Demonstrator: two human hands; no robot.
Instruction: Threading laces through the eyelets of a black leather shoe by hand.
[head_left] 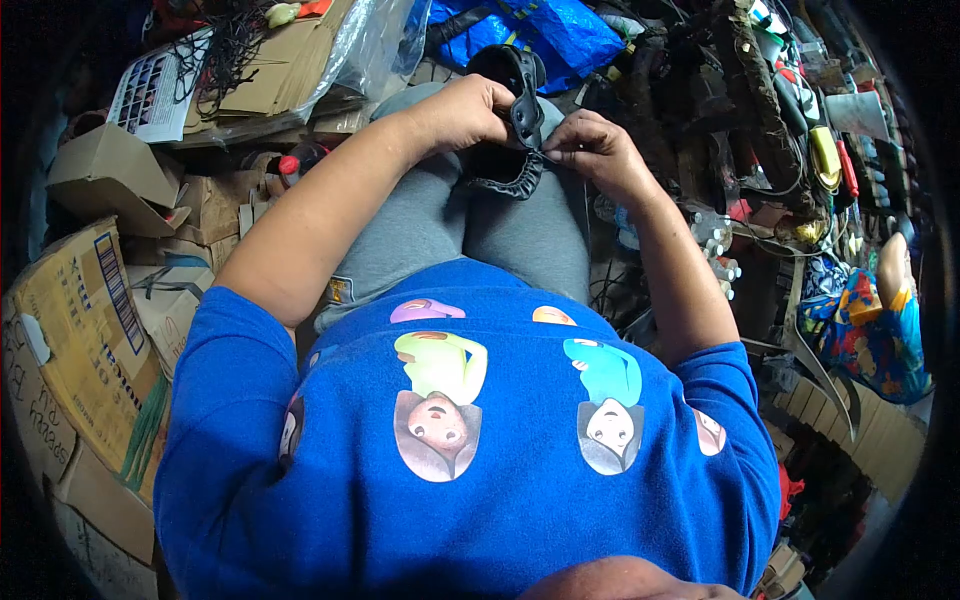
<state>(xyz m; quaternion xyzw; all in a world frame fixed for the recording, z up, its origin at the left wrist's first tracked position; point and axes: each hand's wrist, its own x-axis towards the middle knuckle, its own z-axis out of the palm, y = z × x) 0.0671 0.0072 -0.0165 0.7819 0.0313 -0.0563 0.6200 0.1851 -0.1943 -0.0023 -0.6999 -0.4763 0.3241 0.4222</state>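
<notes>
Blue shirt (530, 510): filled lower centre. Cartons (80, 345): stood at left. Left hand (468, 113): curled closed on a black item (528, 118), upper centre, over grey trousers (400, 235). Right hand (602, 155): fingertips pinched its right edge. Patterned cloth (895, 350): lay far right.

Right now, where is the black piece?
In the head view, the black piece is at upper centre, between left hand and right hand, over grey trousers.
</notes>
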